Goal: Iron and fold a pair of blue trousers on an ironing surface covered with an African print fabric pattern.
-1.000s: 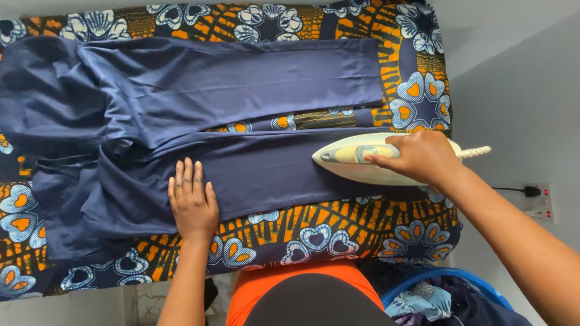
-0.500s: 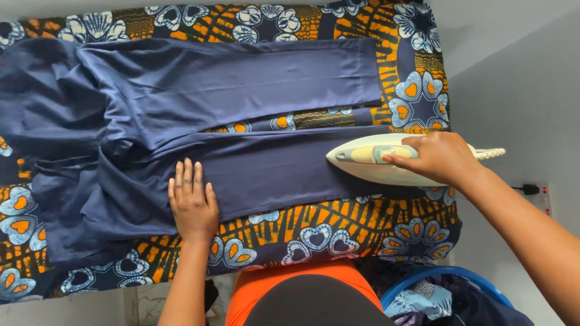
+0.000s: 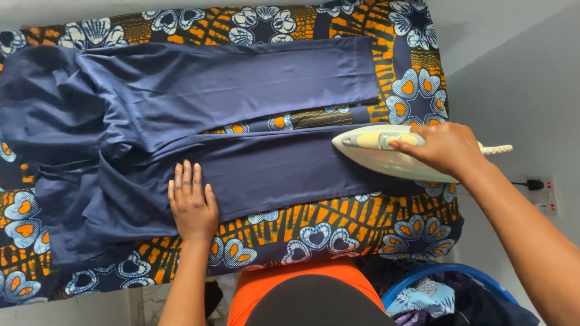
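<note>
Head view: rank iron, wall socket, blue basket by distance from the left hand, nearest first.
From the left hand, flat on the navy trousers:
1. Iron, to its right, on the near trouser leg.
2. Blue basket, lower right, below the board.
3. Wall socket, far right.

A patterned cloth (image 3: 338, 232) in orange, navy and white covers the ironing surface. At the lower right sits a blue basket (image 3: 423, 279) with crumpled fabric (image 3: 426, 300) inside. A wall socket (image 3: 547, 196) on the grey wall (image 3: 519, 78) holds a black plug (image 3: 531, 185).
</note>
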